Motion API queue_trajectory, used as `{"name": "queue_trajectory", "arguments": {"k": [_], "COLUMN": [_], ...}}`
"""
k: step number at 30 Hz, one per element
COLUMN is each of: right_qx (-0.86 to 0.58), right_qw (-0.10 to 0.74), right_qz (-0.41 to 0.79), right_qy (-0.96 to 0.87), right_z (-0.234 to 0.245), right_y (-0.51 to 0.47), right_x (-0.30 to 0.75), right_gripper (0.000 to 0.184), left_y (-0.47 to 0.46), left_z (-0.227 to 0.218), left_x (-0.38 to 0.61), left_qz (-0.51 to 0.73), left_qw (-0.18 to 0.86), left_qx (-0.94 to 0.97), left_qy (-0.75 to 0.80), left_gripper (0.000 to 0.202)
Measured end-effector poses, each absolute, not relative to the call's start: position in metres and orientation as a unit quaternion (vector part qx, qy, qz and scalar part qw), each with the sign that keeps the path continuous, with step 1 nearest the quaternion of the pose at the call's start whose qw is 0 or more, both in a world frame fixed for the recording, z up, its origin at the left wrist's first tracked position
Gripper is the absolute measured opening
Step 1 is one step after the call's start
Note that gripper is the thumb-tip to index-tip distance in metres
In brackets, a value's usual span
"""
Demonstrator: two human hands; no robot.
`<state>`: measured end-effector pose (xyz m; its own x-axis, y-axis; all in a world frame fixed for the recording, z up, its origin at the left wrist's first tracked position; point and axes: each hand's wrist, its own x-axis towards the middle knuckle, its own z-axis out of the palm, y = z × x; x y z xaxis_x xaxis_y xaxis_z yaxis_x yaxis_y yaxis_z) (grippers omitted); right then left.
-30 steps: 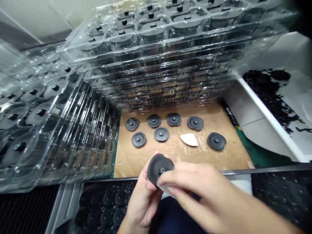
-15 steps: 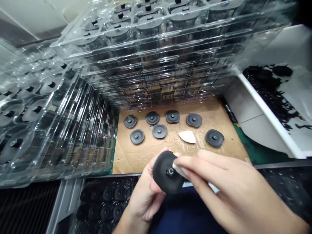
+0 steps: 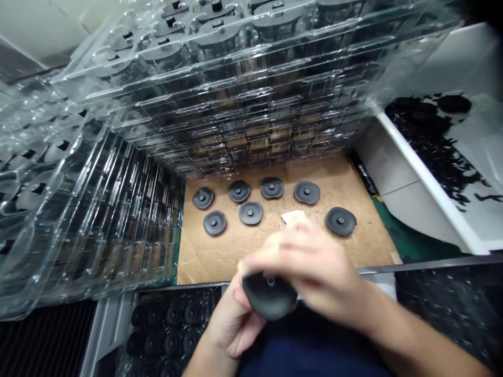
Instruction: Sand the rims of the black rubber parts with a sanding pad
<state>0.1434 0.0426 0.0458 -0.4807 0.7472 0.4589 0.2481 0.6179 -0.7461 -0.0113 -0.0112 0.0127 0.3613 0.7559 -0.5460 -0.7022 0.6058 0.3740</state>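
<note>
Left hand (image 3: 234, 320): gripping a disc (image 3: 270, 302)!
Right hand (image 3: 314, 262): covering its top (can't tell the grip).
Cardboard (image 3: 214, 257): carrying seven more (image 3: 250, 213).

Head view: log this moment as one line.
left hand: holding dark disc | right hand: across disc's upper edge | cardboard: seven loose discs, white piece partly hidden

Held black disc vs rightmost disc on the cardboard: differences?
The held disc is in the left hand; the rightmost disc lies on the cardboard. The right hand partly covers the held disc; the rightmost disc is uncovered. Both are dark, with a small central stub.
</note>
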Motion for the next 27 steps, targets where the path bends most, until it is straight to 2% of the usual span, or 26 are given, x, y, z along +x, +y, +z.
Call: {"name": "queue_trajectory", "arguments": {"k": [3,6,12,20,27], "right_qx": [-0.495,-0.538,-0.564,-0.543,-0.476], "right_qw": [0.332,0.240,0.231,0.250,0.270], "right_qz": [0.355,0.373,0.298,0.276,0.359], "right_qy": [-0.720,-0.717,-0.735,-0.753,-0.756], "right_z": [0.016,-0.027,-0.083,-0.083,-0.061], "right_y": [0.051,0.043,-0.006,0.001,0.003], "right_x": [0.158,0.169,0.162,0.161,0.144], "right_gripper": [0.020,0.021,0.034,0.034,0.023], "left_y": [-0.010,-0.009,-0.008,-0.006,-0.009], "left_z": [0.012,0.010,0.003,-0.001,-0.001], "left_x": [-0.016,-0.021,-0.025,-0.022,-0.022], "left_qz": [0.430,0.436,0.442,0.474,0.525], "left_qw": [0.856,0.866,0.862,0.830,0.749], "left_qx": [0.037,0.034,0.015,-0.029,-0.022], "left_qy": [0.283,0.244,0.248,0.293,0.404], "left_gripper": [0.054,0.048,0.047,0.038,0.059]}}
